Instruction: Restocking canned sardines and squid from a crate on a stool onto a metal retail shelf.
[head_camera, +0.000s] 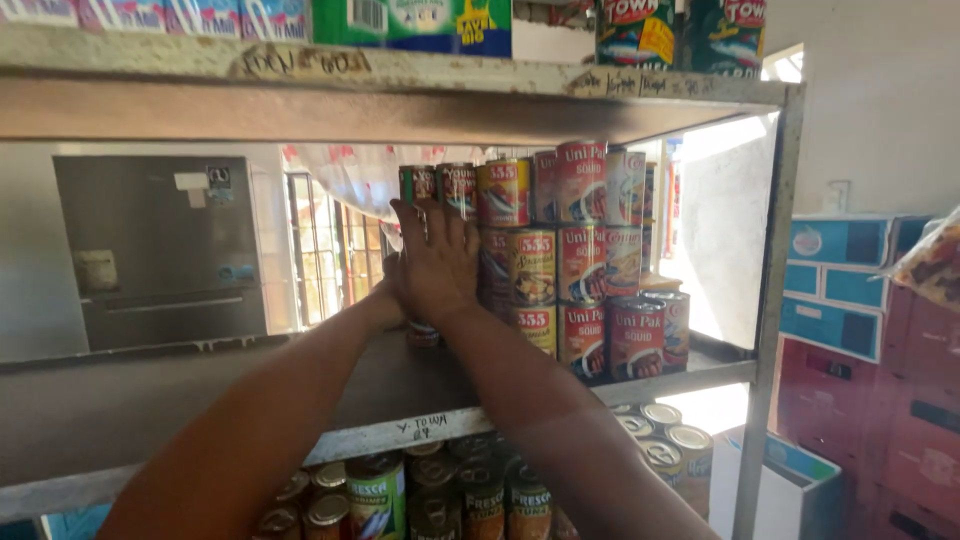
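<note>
- 2 hands on a can stack, mid shelf (420, 425), toward its right end
- right hand (437, 262) flat on top, fingers spread over the stacked cans (545, 265); left hand (392, 285) mostly hidden behind it — can't tell its fingers
- cans in 3 tiers, approx 4 across; round metal w/ glossy red, yellow & green labels
- shelf — worn grey metal, scuffed front edge

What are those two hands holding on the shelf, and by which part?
Both hands, one over the other, press flat against the side of a stack of cans. Whether fingers wrap around any can cannot be told.
</note>
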